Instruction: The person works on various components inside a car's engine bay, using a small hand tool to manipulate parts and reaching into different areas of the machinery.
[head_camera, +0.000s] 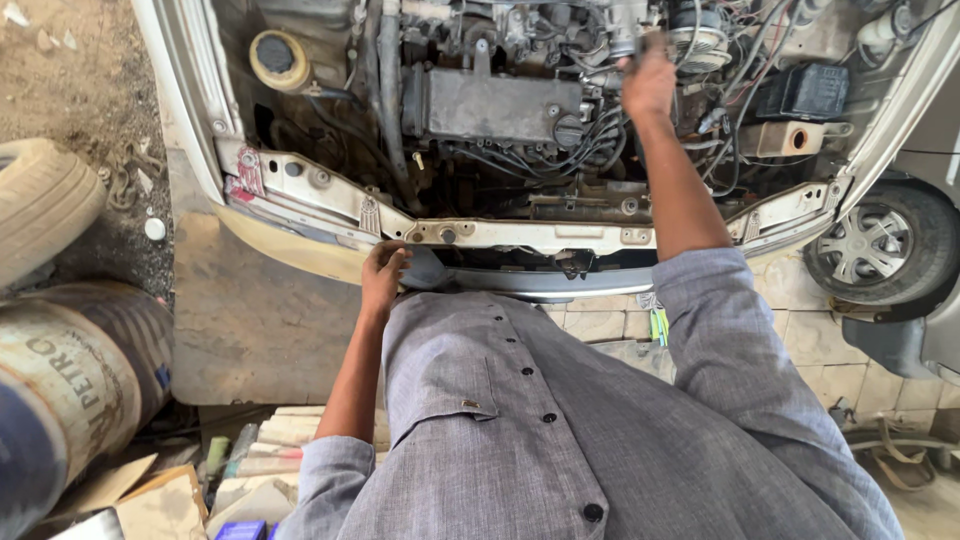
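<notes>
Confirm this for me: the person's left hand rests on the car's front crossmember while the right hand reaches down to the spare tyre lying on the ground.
Not quite. The head view shows the left hand gripping the front crossmember, as you said, but the right hand reaches deep into the engine bay, among the hoses and wiring beside the engine. The tyre lies untouched at the far left.

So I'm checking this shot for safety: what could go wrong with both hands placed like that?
The right hand is deep among the wires of the engine bay; it may snag or pull one loose. The left hand braces on the bare front crossmember, whose metal edge might cut or let the hand slip. The forward lean could strain balance.
</notes>
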